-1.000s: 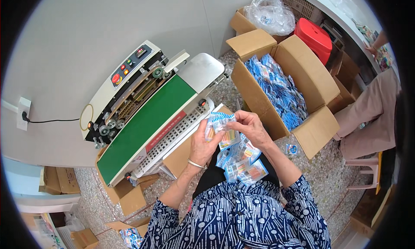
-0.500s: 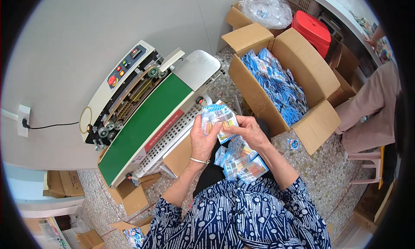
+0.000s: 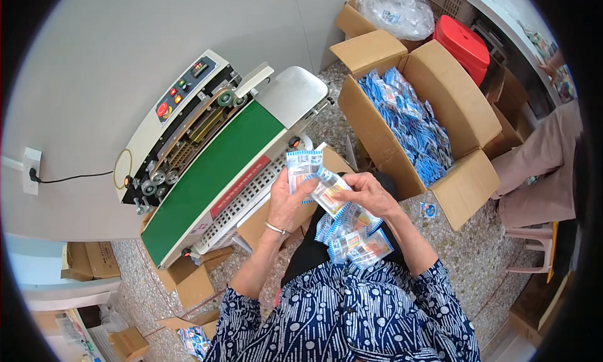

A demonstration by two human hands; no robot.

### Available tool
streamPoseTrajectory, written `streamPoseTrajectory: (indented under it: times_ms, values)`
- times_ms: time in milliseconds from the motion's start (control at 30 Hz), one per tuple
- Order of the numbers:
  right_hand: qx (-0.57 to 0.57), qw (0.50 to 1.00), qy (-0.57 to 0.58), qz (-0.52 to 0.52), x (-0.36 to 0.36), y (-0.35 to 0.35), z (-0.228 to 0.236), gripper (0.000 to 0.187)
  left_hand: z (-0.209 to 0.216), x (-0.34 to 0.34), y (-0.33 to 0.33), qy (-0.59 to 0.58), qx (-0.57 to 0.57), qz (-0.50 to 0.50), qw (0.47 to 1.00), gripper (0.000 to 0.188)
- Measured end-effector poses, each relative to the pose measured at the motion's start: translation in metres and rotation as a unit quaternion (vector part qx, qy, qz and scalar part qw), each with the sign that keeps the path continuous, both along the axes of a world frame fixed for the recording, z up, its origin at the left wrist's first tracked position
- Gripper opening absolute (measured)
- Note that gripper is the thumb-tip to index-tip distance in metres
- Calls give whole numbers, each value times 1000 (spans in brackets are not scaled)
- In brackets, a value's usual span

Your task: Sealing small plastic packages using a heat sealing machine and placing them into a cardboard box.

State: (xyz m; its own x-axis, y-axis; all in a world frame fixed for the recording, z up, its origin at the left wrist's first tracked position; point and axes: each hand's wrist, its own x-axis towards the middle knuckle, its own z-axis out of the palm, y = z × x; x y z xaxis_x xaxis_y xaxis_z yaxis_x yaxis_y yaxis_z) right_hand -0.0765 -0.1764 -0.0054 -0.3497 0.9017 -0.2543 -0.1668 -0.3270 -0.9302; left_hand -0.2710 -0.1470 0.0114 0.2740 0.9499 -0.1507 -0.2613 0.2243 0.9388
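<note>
My left hand (image 3: 286,202) is closed on a small clear packet (image 3: 304,163) with blue striped ends, held upright with the thumb across it. My right hand (image 3: 377,197) pinches a second packet (image 3: 329,190), which tilts and slightly overlaps the first at its edge. Coloured contents and a white label show through the film. Below the hands, several similar packets (image 3: 369,249) lie loosely piled on my lap. A band sits round my left wrist.
To the left stands a sealing machine with a green conveyor belt (image 3: 217,180) and control panel (image 3: 182,92). An open carton (image 3: 377,139) full of blue packets is at the right, near a red stool (image 3: 461,44). One packet (image 3: 428,210) lies on the floor. Another person's leg (image 3: 534,154) is far right.
The two packets, earlier stacked together between my hands, have come apart sideways. My right hand's packet now sits lower and tilted, while the left one stands upright. The view has shifted slightly.
</note>
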Motion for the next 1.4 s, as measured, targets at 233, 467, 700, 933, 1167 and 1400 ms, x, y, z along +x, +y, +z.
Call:
streamPoseTrajectory:
  times_ms: [233, 467, 700, 933, 1167, 1400]
  values:
    - [1, 996, -60, 70, -2, 3, -3, 18, 6, 3, 10, 135, 116, -52, 983, 35]
    - [-48, 997, -40, 41, -8, 19, -10, 26, -7, 13, 26, 235, 168, 38, 956, 24]
    - [13, 997, -64, 28, -12, 64, -11, 24, -18, -9, 59, -47, 123, 262, 956, 33]
    - [74, 994, -82, -29, -15, 157, -20, 24, -38, -37, 29, -17, 18, 310, 950, 31]
    - [38, 991, -119, -43, -56, 246, -19, 23, -63, -45, 2, -33, -41, 294, 954, 30]
    - [60, 989, -126, -43, -83, 282, -26, 17, -64, -46, 5, -47, -48, 289, 955, 31]
